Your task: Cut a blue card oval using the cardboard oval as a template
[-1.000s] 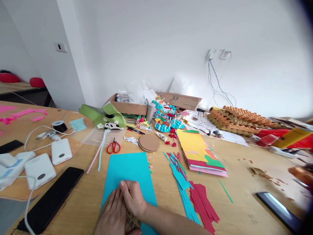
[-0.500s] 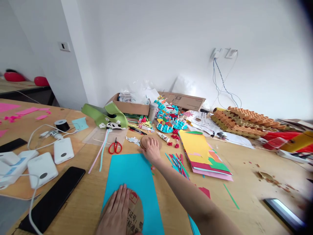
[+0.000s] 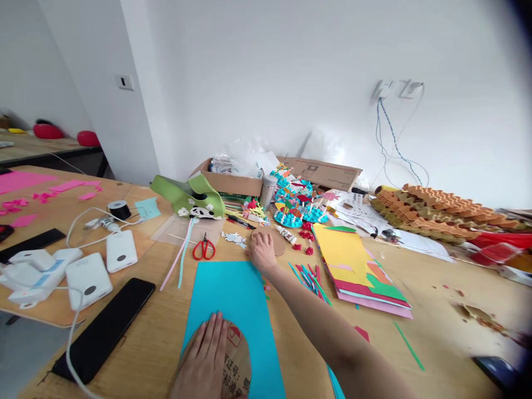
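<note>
My left hand [image 3: 203,354] lies flat, fingers stretched out, on a round piece of brown cardboard [image 3: 239,360] with printed characters and a red umbrella mark. Under that cardboard is a sheet of blue paper [image 3: 226,282]. Reaching forward, my right hand [image 3: 263,252] has its fingers bent over the left edge of a plain cardboard disc [image 3: 279,243] beyond the blue sheet; the thumb's grip is partly hidden. A white cutout [image 3: 234,239] and red-handled scissors [image 3: 203,248] lie left of it, and a glue bottle [image 3: 286,234] lies just behind.
Coloured paper sheets [image 3: 353,260] and thin paper strips [image 3: 310,280] lie to the right. A green felt bag [image 3: 191,197], a cardboard box [image 3: 236,183] and blue decorated crafts [image 3: 291,199] stand behind. White power banks [image 3: 89,280] with cables and a black phone [image 3: 106,327] are left.
The view has swung slightly left. My right hand has slid toward the left edge of the plain disc and its fingers have curled. My left hand stays on the printed cardboard.
</note>
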Available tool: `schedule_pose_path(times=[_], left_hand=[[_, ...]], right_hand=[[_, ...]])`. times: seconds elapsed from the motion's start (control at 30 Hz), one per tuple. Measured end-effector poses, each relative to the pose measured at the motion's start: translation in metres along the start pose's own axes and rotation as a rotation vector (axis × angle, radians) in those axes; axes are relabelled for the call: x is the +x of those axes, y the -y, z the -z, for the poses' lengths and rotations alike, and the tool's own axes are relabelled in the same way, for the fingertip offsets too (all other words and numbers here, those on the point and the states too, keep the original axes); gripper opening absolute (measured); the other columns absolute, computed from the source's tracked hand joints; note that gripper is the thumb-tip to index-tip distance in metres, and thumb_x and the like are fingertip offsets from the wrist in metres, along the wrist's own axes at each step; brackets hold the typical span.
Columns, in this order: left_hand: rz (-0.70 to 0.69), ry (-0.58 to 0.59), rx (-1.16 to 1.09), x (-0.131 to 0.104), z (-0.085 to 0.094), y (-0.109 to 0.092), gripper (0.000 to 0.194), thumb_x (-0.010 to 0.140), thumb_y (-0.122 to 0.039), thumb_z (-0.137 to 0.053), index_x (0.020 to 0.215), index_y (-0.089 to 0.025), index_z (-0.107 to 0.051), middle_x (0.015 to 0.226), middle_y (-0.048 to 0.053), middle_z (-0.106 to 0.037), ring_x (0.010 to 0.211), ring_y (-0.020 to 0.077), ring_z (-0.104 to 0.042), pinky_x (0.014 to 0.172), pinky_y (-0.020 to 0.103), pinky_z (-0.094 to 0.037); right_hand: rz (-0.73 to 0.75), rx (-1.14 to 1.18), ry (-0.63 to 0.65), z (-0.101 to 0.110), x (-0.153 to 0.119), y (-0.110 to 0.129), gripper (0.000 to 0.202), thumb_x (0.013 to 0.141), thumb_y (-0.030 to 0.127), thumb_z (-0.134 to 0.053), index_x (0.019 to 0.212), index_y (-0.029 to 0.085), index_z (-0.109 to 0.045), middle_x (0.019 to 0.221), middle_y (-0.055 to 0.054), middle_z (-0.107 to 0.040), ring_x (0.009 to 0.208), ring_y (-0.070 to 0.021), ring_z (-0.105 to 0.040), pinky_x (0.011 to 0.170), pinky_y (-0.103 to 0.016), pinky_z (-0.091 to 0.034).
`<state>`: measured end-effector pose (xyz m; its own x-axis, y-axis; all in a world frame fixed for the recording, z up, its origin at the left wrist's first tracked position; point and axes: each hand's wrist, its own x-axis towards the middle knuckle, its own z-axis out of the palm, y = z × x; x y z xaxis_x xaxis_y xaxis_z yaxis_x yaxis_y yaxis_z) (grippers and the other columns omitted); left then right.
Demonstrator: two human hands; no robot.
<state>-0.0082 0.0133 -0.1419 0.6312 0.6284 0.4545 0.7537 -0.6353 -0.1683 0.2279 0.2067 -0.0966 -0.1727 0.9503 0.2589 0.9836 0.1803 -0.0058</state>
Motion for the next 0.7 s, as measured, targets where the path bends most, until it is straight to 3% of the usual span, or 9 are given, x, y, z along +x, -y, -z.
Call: schedule_pose_path(times=[0.17,0.33,0.4,0.5,0.57,0.63,0.7], left_hand=[[0.038,0.020,0.065,0.002,-0.002,-0.004,0.082,0.082,-0.021,-0.043,0.148,-0.007,0.003,0.137,0.015,-0.054,0.126,0.0259,-0.049,0.105,0.037,-0.032],[0.042,0.051,0.077,0.002,-0.003,-0.008,0.083,0.078,-0.015,-0.040,0.149,-0.009,0.001,0.141,0.013,-0.051,0.129,0.0253,-0.046,0.105,0.038,-0.033],[0.047,0.052,0.079,0.001,-0.003,-0.007,0.082,0.078,-0.015,-0.041,0.150,-0.008,-0.002,0.142,0.014,-0.049,0.130,0.0261,-0.044,0.106,0.039,-0.032],[0.039,0.029,0.081,0.000,-0.004,-0.006,0.083,0.077,-0.014,-0.043,0.150,-0.008,-0.004,0.141,0.013,-0.050,0.130,0.0260,-0.045,0.108,0.040,-0.028],[0.020,0.019,0.051,-0.002,-0.004,-0.006,0.085,0.078,-0.019,-0.046,0.150,-0.008,0.000,0.139,0.013,-0.053,0.129,0.0267,-0.046,0.108,0.041,-0.028],[0.006,0.025,-0.015,-0.003,-0.003,-0.006,0.094,0.081,-0.038,-0.052,0.149,-0.005,0.004,0.137,0.016,-0.054,0.128,0.0299,-0.047,0.107,0.042,-0.030],[0.020,0.057,-0.098,-0.004,-0.002,-0.007,0.114,0.073,-0.065,-0.054,0.148,-0.004,0.006,0.139,0.020,-0.050,0.130,0.0335,-0.044,0.106,0.044,-0.033]], right_hand=[[0.003,0.047,0.017,0.000,0.028,0.010,0.023,0.087,0.025,-0.055,0.099,0.015,-0.071,0.130,-0.018,-0.053,0.129,-0.0344,-0.032,0.109,-0.053,-0.011],[-0.037,0.193,-0.019,0.019,0.035,0.030,0.027,0.091,0.027,-0.051,0.100,0.011,-0.070,0.124,-0.021,-0.056,0.125,-0.0351,-0.036,0.107,-0.053,-0.018],[-0.041,0.277,-0.043,0.033,0.014,0.049,0.034,0.095,0.034,-0.044,0.108,0.011,-0.065,0.121,-0.019,-0.057,0.121,-0.0317,-0.041,0.104,-0.047,-0.027],[0.013,0.485,-0.028,0.053,-0.047,0.087,0.039,0.101,0.039,-0.027,0.114,0.018,-0.058,0.110,-0.009,-0.061,0.104,-0.0185,-0.054,0.091,-0.029,-0.041],[0.002,1.004,0.053,0.058,-0.094,0.108,0.036,0.100,0.042,-0.028,0.110,0.020,-0.055,0.105,-0.006,-0.061,0.098,-0.0168,-0.056,0.085,-0.026,-0.044],[0.003,1.246,0.092,0.055,-0.131,0.122,0.031,0.098,0.042,-0.034,0.107,0.021,-0.054,0.102,-0.005,-0.058,0.097,-0.0172,-0.055,0.086,-0.028,-0.043],[-0.054,1.356,0.068,0.045,-0.151,0.127,0.029,0.097,0.044,-0.036,0.101,0.020,-0.053,0.096,-0.004,-0.057,0.091,-0.0171,-0.054,0.084,-0.029,-0.043]])
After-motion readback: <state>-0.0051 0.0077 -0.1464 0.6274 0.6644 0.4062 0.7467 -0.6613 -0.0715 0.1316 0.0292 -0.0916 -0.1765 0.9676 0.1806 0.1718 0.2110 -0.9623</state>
